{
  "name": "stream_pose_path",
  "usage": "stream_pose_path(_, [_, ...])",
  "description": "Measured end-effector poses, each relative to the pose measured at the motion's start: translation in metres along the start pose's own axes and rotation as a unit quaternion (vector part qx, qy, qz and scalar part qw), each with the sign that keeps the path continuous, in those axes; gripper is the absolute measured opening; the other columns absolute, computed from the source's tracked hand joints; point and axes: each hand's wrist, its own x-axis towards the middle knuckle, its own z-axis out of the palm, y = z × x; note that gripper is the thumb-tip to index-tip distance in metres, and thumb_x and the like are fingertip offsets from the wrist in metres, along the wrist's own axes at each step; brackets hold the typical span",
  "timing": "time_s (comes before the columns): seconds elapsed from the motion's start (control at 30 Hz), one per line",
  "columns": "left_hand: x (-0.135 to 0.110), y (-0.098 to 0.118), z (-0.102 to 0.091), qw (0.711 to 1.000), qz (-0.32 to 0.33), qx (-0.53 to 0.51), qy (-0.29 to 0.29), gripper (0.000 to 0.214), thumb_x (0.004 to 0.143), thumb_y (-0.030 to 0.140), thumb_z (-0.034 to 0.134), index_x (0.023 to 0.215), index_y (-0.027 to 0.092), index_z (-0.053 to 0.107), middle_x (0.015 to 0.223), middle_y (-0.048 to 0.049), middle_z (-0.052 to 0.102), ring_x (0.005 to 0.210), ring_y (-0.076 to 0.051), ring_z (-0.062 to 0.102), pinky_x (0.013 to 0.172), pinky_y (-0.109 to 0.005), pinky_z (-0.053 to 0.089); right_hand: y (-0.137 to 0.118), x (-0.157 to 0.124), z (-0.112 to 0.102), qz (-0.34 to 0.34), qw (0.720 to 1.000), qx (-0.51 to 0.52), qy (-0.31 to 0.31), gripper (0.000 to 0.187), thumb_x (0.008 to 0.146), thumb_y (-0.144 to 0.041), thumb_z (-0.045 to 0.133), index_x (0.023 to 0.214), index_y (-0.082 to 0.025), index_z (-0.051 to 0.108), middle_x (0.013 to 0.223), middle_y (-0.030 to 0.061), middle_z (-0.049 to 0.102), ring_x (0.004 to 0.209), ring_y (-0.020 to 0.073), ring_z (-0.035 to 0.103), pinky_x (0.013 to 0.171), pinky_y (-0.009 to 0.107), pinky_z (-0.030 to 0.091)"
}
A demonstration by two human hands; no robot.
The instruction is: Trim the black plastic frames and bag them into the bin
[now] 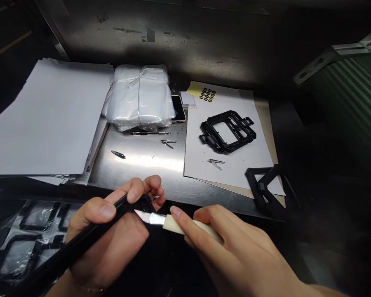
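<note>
My left hand grips a long black plastic frame part that runs diagonally down to the lower left. My right hand is closed around a cream-handled craft knife. The knife's bare steel blade points left and rests against the black part's end, close to my left fingers. The contact point is partly hidden by my fingers.
A steel worktop holds a stack of white paper, a plastic-wrapped white bundle, a pen, small metal clippers and a black plastic frame on a white sheet. Black frames in clear plastic lie lower left.
</note>
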Motion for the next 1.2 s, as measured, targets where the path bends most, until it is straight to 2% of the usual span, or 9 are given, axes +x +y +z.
stream_pose_path(0.23, [0.004,-0.003,0.002,1.0,0.012,0.005,0.009,0.014,0.05,0.025,0.049,0.059,0.015,0.054,0.09,-0.0115,0.054,0.091,-0.021,0.049,0.082,-0.03,0.042,0.003,-0.004,-0.003,0.016,0.998,0.019,-0.051,0.036,0.086,-0.017,0.031,0.12,-0.016,0.042,0.07,0.0049,0.053,0.054,0.0128,0.052,0.04,0.02,0.041])
stream_pose_path(0.4, [0.006,-0.004,0.001,1.0,0.025,0.013,0.0,0.015,0.054,0.025,0.047,0.059,0.013,0.056,0.09,-0.0121,0.054,0.089,-0.021,0.049,0.083,-0.033,0.042,0.001,-0.004,-0.002,0.045,0.995,0.036,-0.079,0.037,0.086,-0.019,0.03,0.121,-0.019,0.042,0.072,0.0045,0.053,0.055,0.0124,0.053,0.042,0.02,0.042])
stream_pose_path(0.47, [0.006,-0.004,0.0,1.0,0.027,0.012,-0.004,0.016,0.054,0.025,0.047,0.06,0.013,0.056,0.09,-0.0125,0.054,0.089,-0.022,0.049,0.083,-0.033,0.043,-0.001,-0.003,0.001,0.045,0.997,0.03,-0.048,0.035,0.086,-0.017,0.032,0.118,-0.017,0.045,0.072,0.005,0.055,0.056,0.0118,0.052,0.044,0.019,0.042])
stream_pose_path(0.63, [0.005,-0.004,-0.001,0.999,0.04,0.005,-0.005,0.016,0.054,0.025,0.048,0.059,0.013,0.057,0.091,-0.0133,0.055,0.092,-0.022,0.049,0.084,-0.033,0.043,-0.008,0.0,0.015,0.051,0.992,-0.019,0.116,0.025,0.082,-0.008,0.041,0.1,-0.014,0.058,0.064,0.0049,0.055,0.053,0.0109,0.048,0.046,0.02,0.038])
stream_pose_path(0.93, [0.007,-0.004,-0.002,0.998,0.058,0.004,0.033,0.012,0.053,0.024,0.049,0.056,0.014,0.055,0.086,-0.0121,0.054,0.091,-0.023,0.05,0.081,-0.033,0.045,-0.01,0.002,0.025,0.055,0.983,-0.025,0.176,0.022,0.082,-0.009,0.045,0.092,-0.016,0.063,0.061,0.0047,0.055,0.052,0.0104,0.045,0.045,0.02,0.035])
stream_pose_path(1.2, [0.006,-0.006,-0.003,0.996,0.072,-0.003,0.048,0.012,0.053,0.023,0.051,0.054,0.012,0.055,0.084,-0.0117,0.053,0.088,-0.023,0.05,0.079,-0.034,0.046,-0.01,0.008,0.029,0.054,0.98,-0.003,0.189,0.022,0.08,-0.006,0.046,0.091,-0.016,0.064,0.062,0.0052,0.056,0.052,0.0103,0.044,0.045,0.02,0.036])
